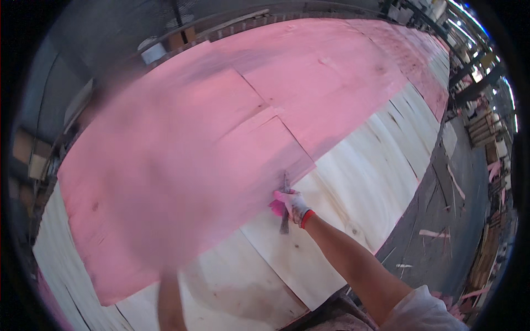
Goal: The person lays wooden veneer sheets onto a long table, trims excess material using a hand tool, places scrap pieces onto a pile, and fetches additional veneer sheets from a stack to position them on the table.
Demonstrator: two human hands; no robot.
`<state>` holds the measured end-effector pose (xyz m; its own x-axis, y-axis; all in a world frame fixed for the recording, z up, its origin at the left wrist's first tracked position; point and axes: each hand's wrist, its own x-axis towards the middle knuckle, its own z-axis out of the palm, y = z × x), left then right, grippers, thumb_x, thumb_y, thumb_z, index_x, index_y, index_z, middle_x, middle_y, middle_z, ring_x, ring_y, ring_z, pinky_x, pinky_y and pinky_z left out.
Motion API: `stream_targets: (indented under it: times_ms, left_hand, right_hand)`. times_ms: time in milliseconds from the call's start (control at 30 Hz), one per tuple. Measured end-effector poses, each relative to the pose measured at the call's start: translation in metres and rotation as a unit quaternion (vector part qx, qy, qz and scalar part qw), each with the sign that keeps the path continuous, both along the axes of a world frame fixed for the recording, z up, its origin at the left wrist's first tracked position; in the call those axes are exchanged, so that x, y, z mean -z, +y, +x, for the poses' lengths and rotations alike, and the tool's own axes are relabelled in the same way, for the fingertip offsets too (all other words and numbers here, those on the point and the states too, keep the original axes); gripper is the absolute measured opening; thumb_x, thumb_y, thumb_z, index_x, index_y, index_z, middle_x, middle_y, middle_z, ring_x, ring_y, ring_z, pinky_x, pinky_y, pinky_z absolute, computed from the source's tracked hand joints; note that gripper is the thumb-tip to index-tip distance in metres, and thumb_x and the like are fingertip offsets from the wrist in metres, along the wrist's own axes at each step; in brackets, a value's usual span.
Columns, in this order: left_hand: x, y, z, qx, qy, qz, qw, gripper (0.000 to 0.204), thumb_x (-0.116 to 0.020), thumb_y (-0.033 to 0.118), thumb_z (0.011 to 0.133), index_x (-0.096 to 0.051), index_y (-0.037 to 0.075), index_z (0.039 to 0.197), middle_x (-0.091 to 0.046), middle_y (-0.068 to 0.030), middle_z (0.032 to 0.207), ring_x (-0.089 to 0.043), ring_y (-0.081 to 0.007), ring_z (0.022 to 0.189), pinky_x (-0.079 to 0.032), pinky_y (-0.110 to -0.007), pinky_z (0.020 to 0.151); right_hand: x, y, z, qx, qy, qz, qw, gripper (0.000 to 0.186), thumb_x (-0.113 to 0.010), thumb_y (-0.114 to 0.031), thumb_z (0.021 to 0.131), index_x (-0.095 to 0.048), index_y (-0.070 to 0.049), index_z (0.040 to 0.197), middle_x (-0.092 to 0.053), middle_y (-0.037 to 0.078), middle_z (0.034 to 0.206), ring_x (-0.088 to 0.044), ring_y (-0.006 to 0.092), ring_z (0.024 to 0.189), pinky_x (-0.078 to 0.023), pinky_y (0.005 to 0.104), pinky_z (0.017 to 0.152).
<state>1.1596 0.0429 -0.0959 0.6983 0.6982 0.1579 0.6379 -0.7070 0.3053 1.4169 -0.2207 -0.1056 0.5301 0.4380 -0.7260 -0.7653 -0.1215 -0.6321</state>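
Note:
My right hand point(291, 204) wears a white glove stained bright pink, with a red cuff. It is closed around a narrow, dark, flat tool point(285, 225) whose ends stick out above and below the fist; its exact kind is unclear. The hand is over the border between large pink sheets point(259, 129) and pale wood veneer sheets point(326, 212). My left forearm point(170, 303) comes up from the lower edge, but a hazy pinkish smear over the picture hides the hand, so its fingers and anything in them cannot be seen.
Veneer sheets overlap with raised edges and dark splits. To the right, a grey floor point(406, 243) carries scraps and strips point(433, 234). Stacked wood point(486, 248) stands along the far right. A rail point(243, 25) runs behind the sheets, with a small pale box point(153, 53) near it.

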Motion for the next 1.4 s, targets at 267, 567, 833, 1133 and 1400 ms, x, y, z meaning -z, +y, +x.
stream_targets:
  times_ms: [267,567,833,1133,1400]
  left_hand:
    - [-0.040,-0.269,-0.114,-0.051,0.322,-0.223,0.919,0.127,-0.069,0.067,0.055,-0.009,-0.001,0.144,-0.002,-0.0327,0.147,0.006,-0.0465,0.137,0.003,-0.055,0.110]
    - [-0.029,-0.277,-0.094,-0.065,0.421,-0.231,0.874,0.144,-0.069,0.076,0.045,0.000,-0.001,0.145,0.005,-0.0328,0.147,0.010,-0.0460,0.137,0.004,-0.053,0.110]
    - [-0.038,-0.273,-0.098,-0.070,0.381,-0.184,0.903,0.135,-0.068,0.072,0.051,-0.003,0.000,0.145,0.001,-0.0298,0.149,0.006,-0.0452,0.138,0.004,-0.051,0.111]
    - [-0.047,-0.292,-0.136,-0.002,0.251,-0.175,0.952,0.124,-0.066,0.071,0.055,-0.012,0.003,0.144,-0.009,-0.0303,0.147,-0.002,-0.0477,0.136,-0.001,-0.056,0.109]
    - [0.010,-0.247,-0.205,0.093,0.155,0.026,0.983,0.054,-0.064,0.055,0.067,-0.056,0.007,0.090,-0.058,-0.0152,0.096,-0.053,-0.0300,0.090,-0.043,-0.045,0.078]
  right_hand:
    - [-0.020,-0.001,-0.012,-0.018,0.024,0.029,0.999,0.024,-0.067,-0.018,0.082,-0.057,-0.002,0.098,-0.067,0.013,0.078,-0.064,0.0206,0.058,-0.052,0.0305,0.048]
    - [-0.019,-0.004,-0.006,-0.006,0.040,0.044,0.998,0.021,-0.066,-0.019,0.083,-0.057,-0.003,0.095,-0.066,0.011,0.074,-0.064,0.0197,0.056,-0.052,0.0306,0.048]
    - [-0.080,0.000,0.010,-0.270,-0.056,-0.073,0.958,0.054,-0.060,-0.050,0.080,-0.056,-0.002,0.106,-0.063,0.010,0.072,-0.059,0.0171,0.054,-0.050,0.0284,0.051]
    - [-0.100,-0.271,-0.174,-0.151,-0.151,-0.100,0.972,0.044,-0.054,-0.022,0.088,-0.045,-0.009,0.130,-0.048,0.000,0.055,-0.045,0.0097,0.040,-0.038,0.0251,0.034]
    - [-0.095,-0.540,-0.459,0.051,-0.031,-0.293,0.954,0.026,-0.051,-0.019,0.087,-0.053,-0.011,0.111,-0.057,0.007,0.077,-0.058,0.0179,0.055,-0.044,0.0314,0.036]
